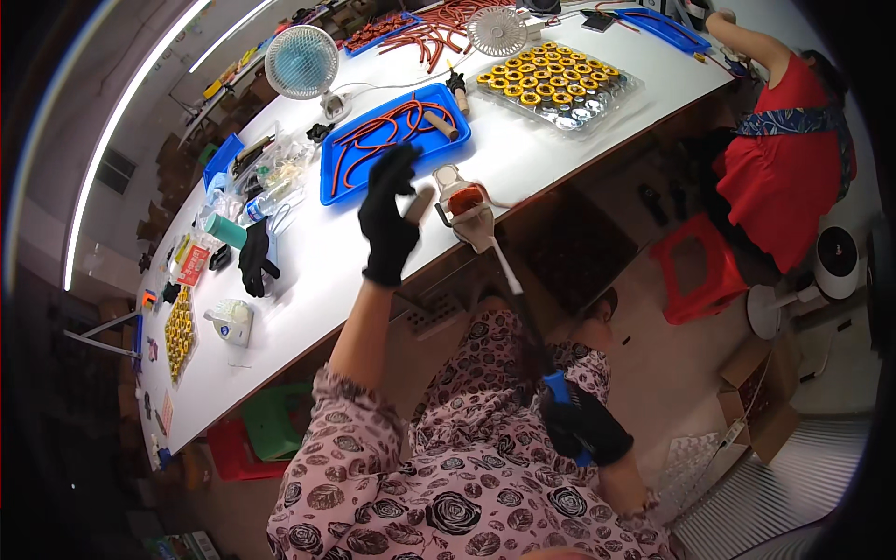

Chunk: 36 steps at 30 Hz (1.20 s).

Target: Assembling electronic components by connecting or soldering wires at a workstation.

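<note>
My left hand (387, 224), in a black glove, is raised over the table's front edge, fingers up and apart. A beige piece shows at its thumb side; whether it is the thumb or a held thing I cannot tell. My right hand (588, 429), also gloved, is low by my lap, closed round the blue-and-black handle of a long tool (530, 322). The tool's shaft runs up to a pale metal head (473, 224) at the table edge, with a reddish-brown piece (465, 199) in it. Behind stands a blue tray (329, 191) with red-brown tubes (378, 126) and a beige cylinder (441, 124).
Yellow-ringed parts (541, 75) fill a clear tray at the back right. Two fans (301, 63) stand at the back. A black glove (254, 259), bags and a white packet (231, 320) lie left. A person in red (784, 168) is at right, near a red stool (695, 271).
</note>
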Motion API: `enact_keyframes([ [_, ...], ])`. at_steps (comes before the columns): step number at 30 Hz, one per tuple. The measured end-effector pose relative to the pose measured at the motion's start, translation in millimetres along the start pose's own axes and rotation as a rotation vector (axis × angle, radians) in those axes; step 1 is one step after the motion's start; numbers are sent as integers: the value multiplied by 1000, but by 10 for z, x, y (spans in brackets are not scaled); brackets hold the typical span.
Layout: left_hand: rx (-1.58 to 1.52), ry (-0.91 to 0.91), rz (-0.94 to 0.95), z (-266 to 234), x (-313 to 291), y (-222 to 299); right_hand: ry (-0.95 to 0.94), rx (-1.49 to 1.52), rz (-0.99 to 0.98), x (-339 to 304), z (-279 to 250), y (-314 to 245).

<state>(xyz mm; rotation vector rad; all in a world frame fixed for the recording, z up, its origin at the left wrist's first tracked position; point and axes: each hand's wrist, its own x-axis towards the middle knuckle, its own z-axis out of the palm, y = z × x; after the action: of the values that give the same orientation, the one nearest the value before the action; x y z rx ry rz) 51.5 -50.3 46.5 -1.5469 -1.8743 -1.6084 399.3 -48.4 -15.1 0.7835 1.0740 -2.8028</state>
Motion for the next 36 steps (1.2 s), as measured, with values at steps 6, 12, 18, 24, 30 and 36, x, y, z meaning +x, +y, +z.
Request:
enact_keyframes([
  [6, 529, -465, 579, 100, -418, 457, 13, 12, 221, -782, -258, 133],
  [12, 453, -354, 686, 94, 19, 447, 889, -1475, -494, -413, -219, 284],
  [18, 342, -19, 395, 182, 572, -151, 759, -603, -285, 199, 70, -110],
  [24, -257, -33, -360, 358, 279, -645, 190, -331, -38, 461, 140, -186],
  [30, -375, -72, -489, 460, 158, -675, 36, -91, -174, 717, 373, -388],
  [36, -440, -155, -471, 244, 144, -619, -38, -71, -139, 485, 255, -322],
])
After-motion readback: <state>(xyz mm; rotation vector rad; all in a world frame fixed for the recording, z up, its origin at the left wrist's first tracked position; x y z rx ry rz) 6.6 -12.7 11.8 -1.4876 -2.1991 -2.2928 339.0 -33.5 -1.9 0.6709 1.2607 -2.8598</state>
